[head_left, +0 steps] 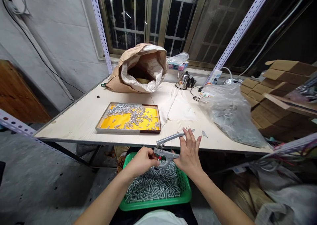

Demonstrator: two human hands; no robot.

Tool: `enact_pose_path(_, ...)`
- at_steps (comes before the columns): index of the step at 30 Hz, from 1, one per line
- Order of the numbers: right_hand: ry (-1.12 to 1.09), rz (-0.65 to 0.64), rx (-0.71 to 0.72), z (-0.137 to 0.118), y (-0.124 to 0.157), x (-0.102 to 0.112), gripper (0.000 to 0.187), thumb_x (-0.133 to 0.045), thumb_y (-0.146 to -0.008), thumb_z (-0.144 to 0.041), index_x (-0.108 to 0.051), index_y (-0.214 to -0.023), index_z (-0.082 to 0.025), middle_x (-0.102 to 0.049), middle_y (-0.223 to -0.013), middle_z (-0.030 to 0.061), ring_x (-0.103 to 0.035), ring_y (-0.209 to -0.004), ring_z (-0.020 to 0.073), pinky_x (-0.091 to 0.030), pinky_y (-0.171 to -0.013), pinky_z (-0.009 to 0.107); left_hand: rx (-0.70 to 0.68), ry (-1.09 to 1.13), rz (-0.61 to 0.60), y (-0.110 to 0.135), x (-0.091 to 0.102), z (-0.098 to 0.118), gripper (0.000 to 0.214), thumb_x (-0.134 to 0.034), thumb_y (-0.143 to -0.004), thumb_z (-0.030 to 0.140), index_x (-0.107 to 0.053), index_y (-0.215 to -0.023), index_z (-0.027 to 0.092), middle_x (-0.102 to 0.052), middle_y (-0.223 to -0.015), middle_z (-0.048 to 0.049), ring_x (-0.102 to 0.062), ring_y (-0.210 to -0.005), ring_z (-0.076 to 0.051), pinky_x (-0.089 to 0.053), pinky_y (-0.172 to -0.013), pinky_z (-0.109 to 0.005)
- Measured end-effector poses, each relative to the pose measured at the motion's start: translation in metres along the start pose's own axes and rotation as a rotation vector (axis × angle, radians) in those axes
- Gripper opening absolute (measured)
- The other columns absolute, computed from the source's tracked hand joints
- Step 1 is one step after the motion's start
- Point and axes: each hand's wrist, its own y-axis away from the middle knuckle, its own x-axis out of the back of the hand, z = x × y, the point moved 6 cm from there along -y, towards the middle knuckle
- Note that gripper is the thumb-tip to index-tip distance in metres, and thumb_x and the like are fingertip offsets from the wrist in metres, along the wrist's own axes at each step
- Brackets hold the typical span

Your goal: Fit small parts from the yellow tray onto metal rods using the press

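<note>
A silver lever-handled hand tool [170,138] with a coil spring and a small red part is above the green basket [156,204]. My right hand [189,152] holds its handles, with the fingers over the long upper lever and the palm by the lower frame. At the tool's left end, my left hand [146,159] is closed in a pinch beside the red part. Whatever is between those fingertips is hidden. Many small silver screw-like metal pieces [153,185] fill the basket beneath both hands.
A shallow tray [127,131] with a yellow bottom and scattered metal pieces lies on the table [74,119]. Behind it lies an open paper sack [116,76]. A kettle [183,80], a filled plastic bag [230,116] and stacked cardboard boxes [272,99] stand to the right.
</note>
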Motion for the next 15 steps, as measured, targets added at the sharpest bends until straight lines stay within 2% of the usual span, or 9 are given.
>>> enact_pose_path(6, -0.006, -0.014, -0.008, 0.0036, 0.0015, 0.0002, 0.056, -0.054, -0.075, -0.029, -0.039, -0.125, -0.007, -0.029, -0.146, 0.0223, -0.015, -0.141, 0.0348, -0.005, -0.110, 0.066, -0.010, 0.070, -0.039, 0.0036, -0.0027, 0.0039, 0.008, -0.067, -0.057, 0.021, -0.061, -0.056, 0.015, -0.058, -0.057, 0.0010, -0.050, -0.061, -0.016, -0.038, -0.066, -0.029)
enact_pose_path(12, -0.002, 0.003, 0.027, 0.0009, -0.0015, 0.0062, 0.055, -0.051, -0.076, -0.030, -0.039, -0.125, -0.010, -0.035, -0.141, 0.0215, -0.021, -0.139, 0.0351, -0.005, -0.109, 0.067, 0.001, 0.119, -0.064, 0.0055, -0.0043, 0.0050, 0.008, -0.069, -0.055, 0.019, -0.063, -0.056, 0.015, -0.058, -0.056, 0.0018, -0.050, -0.060, -0.015, -0.039, -0.066, -0.029)
enact_pose_path(15, -0.019, 0.013, 0.040, 0.0007, -0.0023, 0.0079, 0.044, -0.051, -0.076, -0.027, -0.044, -0.117, -0.012, -0.042, -0.135, 0.0192, -0.027, -0.136, 0.0342, -0.005, -0.109, 0.067, 0.002, 0.108, -0.065, 0.0072, -0.0039, 0.0051, 0.009, -0.071, -0.056, 0.021, -0.065, -0.057, 0.015, -0.059, -0.057, 0.0013, -0.051, -0.061, -0.015, -0.039, -0.066, -0.028)
